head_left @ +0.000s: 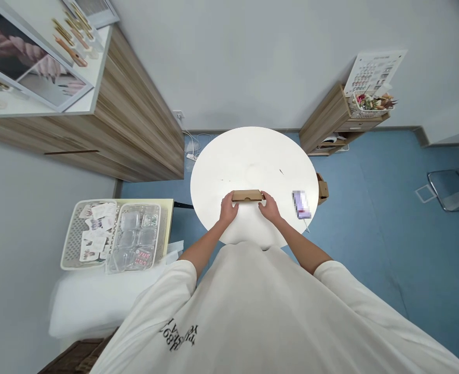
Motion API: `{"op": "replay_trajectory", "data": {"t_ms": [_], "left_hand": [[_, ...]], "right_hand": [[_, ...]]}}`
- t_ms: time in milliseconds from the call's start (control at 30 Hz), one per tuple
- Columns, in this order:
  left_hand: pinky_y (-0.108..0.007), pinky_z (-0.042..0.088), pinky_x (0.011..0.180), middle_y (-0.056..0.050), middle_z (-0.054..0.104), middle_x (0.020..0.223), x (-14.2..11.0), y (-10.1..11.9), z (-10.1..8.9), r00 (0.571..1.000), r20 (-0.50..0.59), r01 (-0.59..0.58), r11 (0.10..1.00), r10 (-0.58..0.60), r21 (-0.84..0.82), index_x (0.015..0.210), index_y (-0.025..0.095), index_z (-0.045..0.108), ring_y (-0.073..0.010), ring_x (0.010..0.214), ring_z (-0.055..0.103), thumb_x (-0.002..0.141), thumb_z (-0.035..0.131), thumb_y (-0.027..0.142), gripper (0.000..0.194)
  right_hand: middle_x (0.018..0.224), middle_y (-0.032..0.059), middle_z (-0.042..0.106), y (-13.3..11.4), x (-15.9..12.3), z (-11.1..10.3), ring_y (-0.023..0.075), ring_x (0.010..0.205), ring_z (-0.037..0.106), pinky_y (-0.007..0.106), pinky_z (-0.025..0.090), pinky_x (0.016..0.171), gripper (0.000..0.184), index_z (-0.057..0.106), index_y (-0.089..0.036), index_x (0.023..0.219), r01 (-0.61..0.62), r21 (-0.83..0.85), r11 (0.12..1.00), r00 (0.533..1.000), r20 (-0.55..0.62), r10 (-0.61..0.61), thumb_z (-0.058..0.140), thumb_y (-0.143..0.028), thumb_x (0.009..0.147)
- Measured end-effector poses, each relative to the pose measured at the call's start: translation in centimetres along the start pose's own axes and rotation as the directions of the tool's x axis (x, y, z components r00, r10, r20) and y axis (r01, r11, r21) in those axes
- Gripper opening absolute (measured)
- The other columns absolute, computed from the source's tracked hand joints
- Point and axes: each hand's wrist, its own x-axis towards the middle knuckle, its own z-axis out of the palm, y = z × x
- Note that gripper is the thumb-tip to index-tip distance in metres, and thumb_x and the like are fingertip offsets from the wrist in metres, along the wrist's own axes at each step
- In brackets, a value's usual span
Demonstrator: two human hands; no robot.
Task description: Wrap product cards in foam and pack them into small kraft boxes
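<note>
A small flat brown cardboard box lies crosswise over the round white table, with a half-round notch at its near edge. At its left end, my left hand grips it, fingers bent around the corner. My right hand holds the opposite end in the same way, thumb toward the near side. Whether the box rests on the tabletop or is lifted slightly, I cannot tell. To the right of my right hand lies a purple, pixelated phone-like object with a white cable.
Left of the table, white baskets hold cards and clear plastic boxes. A wooden cabinet stands at the back left, a small wooden shelf at the back right. A brown carton sits beyond the table's right edge.
</note>
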Motion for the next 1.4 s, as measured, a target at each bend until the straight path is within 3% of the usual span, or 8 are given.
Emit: {"op": "replay_trajectory", "data": {"t_ms": [133, 367, 467, 567, 700, 1133, 1300, 1400], "left_hand": [[-0.047, 0.045, 0.108, -0.012, 0.062, 0.13, 1.0, 0.5, -0.2, 0.998, -0.013, 0.063, 0.998, -0.063, -0.011, 0.135, 0.021, 0.058, -0.0291, 0.125, 0.056, 0.09, 0.056, 0.016, 0.045], [-0.048, 0.047, 0.104, -0.012, 0.058, 0.122, 2.7, 1.0, 0.0, 0.995, -0.02, 0.099, 0.993, -0.097, 0.072, 0.129, 0.023, 0.065, -0.0304, 0.117, 0.057, 0.088, 0.057, 0.015, 0.042], [-0.049, 0.046, 0.105, -0.012, 0.055, 0.119, 3.5, 1.4, -0.2, 0.99, -0.016, 0.139, 0.985, -0.138, 0.103, 0.13, 0.024, 0.066, -0.0321, 0.117, 0.055, 0.089, 0.058, 0.018, 0.043], [-0.045, 0.048, 0.102, -0.011, 0.054, 0.116, 4.1, 1.7, -0.3, 0.99, 0.018, 0.14, 0.988, -0.141, 0.072, 0.132, 0.022, 0.064, -0.0279, 0.109, 0.058, 0.09, 0.055, 0.018, 0.043], [-0.041, 0.05, 0.098, -0.01, 0.052, 0.118, 4.2, 2.0, -0.4, 0.992, 0.014, 0.127, 0.99, -0.128, 0.053, 0.127, 0.021, 0.065, -0.0242, 0.102, 0.06, 0.091, 0.053, 0.014, 0.039], [-0.04, 0.052, 0.093, -0.01, 0.053, 0.123, 4.5, 2.2, -0.7, 0.994, 0.055, 0.085, 0.991, -0.091, 0.104, 0.124, 0.021, 0.063, -0.024, 0.098, 0.061, 0.091, 0.049, 0.01, 0.037], [-0.044, 0.045, 0.103, -0.014, 0.05, 0.139, 4.0, 1.8, -1.0, 0.994, 0.105, 0.016, 0.986, -0.034, 0.167, 0.135, 0.021, 0.058, -0.0306, 0.119, 0.056, 0.095, 0.05, 0.02, 0.041], [-0.055, 0.031, 0.114, -0.017, 0.033, 0.161, 2.6, 1.1, -1.2, 0.981, 0.193, -0.065, 0.965, 0.016, 0.252, 0.154, 0.023, 0.037, -0.0402, 0.142, 0.037, 0.091, 0.06, 0.032, 0.068]], "right_hand": [[0.125, 0.0088, 0.066, -0.2, 0.9, 0.2, 0.0254, 0.113, 0.061, 0.044, 0.05, 0.102, 0.048, 0.055, -0.022, 0.136, -0.062, 0.055, 0.997, 0.997, -0.031, 0.064, 0.051, -0.024, 0.088], [0.123, 0.0111, 0.061, 0.2, 2.4, 0.4, 0.0226, 0.1, 0.064, 0.041, 0.052, 0.098, 0.043, 0.06, -0.02, 0.132, -0.107, 0.009, 0.994, 0.992, -0.066, 0.107, 0.051, -0.023, 0.089], [0.116, 0.0112, 0.061, 0.0, 3.4, 0.3, 0.0235, 0.099, 0.062, 0.04, 0.052, 0.097, 0.042, 0.062, -0.02, 0.128, -0.121, -0.054, 0.991, 0.99, -0.074, 0.117, 0.053, -0.023, 0.088], [0.108, 0.0103, 0.062, -0.2, 4.3, 0.2, 0.0249, 0.099, 0.061, 0.041, 0.051, 0.097, 0.042, 0.061, -0.02, 0.129, -0.108, -0.088, 0.99, 0.993, -0.062, 0.103, 0.053, -0.021, 0.087], [0.11, 0.0106, 0.062, -0.1, 4.6, 0.2, 0.0254, 0.099, 0.061, 0.041, 0.05, 0.096, 0.043, 0.059, -0.02, 0.131, -0.087, -0.13, 0.988, 0.995, -0.054, 0.08, 0.051, -0.02, 0.089], [0.114, 0.0135, 0.059, -0.9, 4.3, -0.7, 0.0307, 0.104, 0.057, 0.044, 0.046, 0.097, 0.049, 0.054, -0.02, 0.142, 0.013, -0.228, 0.974, 0.999, 0.035, -0.006, 0.048, -0.018, 0.093], [0.118, 0.016, 0.059, -0.7, 4.1, -0.6, 0.032, 0.107, 0.056, 0.045, 0.045, 0.098, 0.049, 0.052, -0.02, 0.145, 0.026, -0.285, 0.958, 0.998, 0.062, -0.009, 0.045, -0.023, 0.096], [0.136, 0.0183, 0.054, 0.0, 3.1, -0.1, 0.0356, 0.12, 0.051, 0.05, 0.04, 0.104, 0.062, 0.037, -0.021, 0.155, 0.052, -0.344, 0.938, 0.996, 0.089, -0.023, 0.051, -0.033, 0.096]]}}
